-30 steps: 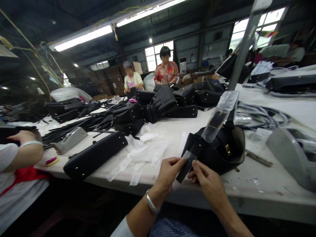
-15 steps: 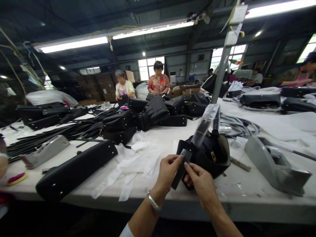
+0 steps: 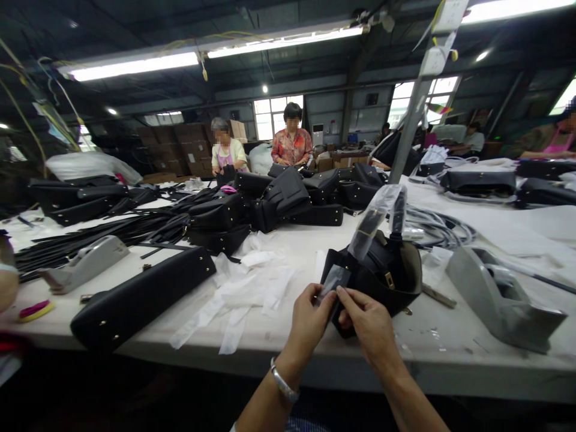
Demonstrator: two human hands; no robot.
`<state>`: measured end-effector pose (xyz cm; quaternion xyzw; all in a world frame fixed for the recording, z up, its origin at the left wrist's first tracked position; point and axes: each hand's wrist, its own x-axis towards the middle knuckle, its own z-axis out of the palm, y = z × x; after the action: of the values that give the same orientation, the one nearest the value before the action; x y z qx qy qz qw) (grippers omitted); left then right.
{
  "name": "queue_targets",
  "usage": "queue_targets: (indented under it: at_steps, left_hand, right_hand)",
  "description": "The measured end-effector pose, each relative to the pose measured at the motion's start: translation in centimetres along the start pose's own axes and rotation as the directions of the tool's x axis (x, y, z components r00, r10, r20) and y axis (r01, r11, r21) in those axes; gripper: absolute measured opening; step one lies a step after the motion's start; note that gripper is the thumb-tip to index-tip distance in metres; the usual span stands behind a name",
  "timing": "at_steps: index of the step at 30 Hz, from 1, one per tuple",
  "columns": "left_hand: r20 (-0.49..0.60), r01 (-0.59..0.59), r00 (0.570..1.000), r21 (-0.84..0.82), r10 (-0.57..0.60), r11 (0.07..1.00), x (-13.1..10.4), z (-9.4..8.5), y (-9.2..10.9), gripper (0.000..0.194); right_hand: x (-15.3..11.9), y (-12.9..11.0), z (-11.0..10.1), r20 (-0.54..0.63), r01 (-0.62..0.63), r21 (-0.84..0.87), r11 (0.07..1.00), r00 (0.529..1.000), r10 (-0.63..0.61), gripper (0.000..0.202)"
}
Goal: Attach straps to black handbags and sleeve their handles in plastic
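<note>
A black handbag (image 3: pixel 375 279) stands on the table before me, its mouth open toward the right and a gold clasp on its front. Clear plastic film (image 3: pixel 366 231) wraps its raised handle. At the bag's left side, my left hand (image 3: pixel 310 318) pinches a black strap whose upper part, covered with translucent film (image 3: pixel 335 279), shows above the fingers. Thumb and fingers of my right hand (image 3: pixel 366 315) close on the strap's right edge, against the left thumb. Both hands hide most of the strap's lower part.
Tape dispensers (image 3: pixel 504 300) stand right and left (image 3: pixel 90 264). White paper strips (image 3: pixel 252 288) and a long black bag (image 3: pixel 144 300) lie to the left. Black bags (image 3: pixel 283 198) are piled behind, near a metal post (image 3: pixel 409 126). Co-workers (image 3: pixel 292 141) stand across the table.
My left fingers have moved up and right along the strap, and both hands' fingertips now meet. The strap's lower end, visible before, is now mostly covered. The view has shifted slightly.
</note>
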<state>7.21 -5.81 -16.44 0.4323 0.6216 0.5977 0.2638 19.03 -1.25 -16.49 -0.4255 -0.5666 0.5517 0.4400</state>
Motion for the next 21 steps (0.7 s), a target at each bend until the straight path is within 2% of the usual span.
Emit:
queue_targets:
  at_steps: [2,7,13,17,21]
  left_hand:
    - [-0.036,-0.016,0.999,-0.001,0.016,1.000,-0.3,0.3,-0.2,0.027]
    - [-0.089,-0.005,0.996,-0.152,-0.008,0.988,-0.9,1.0,-0.2,0.028]
    - [-0.106,0.069,0.988,-0.321,-0.109,0.945,-1.1,1.4,0.0,0.037]
    - [-0.161,0.023,0.985,-0.243,-0.063,0.970,-1.2,1.2,0.3,0.032]
    - [-0.209,-0.080,0.976,-0.068,0.064,0.994,-2.1,1.0,0.5,0.027]
  right_hand:
    - [0.0,0.0,0.0,-0.003,0.008,-0.009,1.000,1.000,-0.008,0.044]
    - [0.3,-0.4,0.0,-0.011,0.001,0.028,1.000,1.000,0.000,0.045]
    - [1.1,-1.1,0.3,-0.012,-0.022,0.094,0.995,1.000,0.023,0.050]
    - [1.5,-1.3,0.3,-0.030,-0.029,0.093,0.995,0.999,0.032,0.049]
    - [1.6,-1.1,0.2,-0.053,-0.041,0.088,0.995,0.998,0.045,0.046]
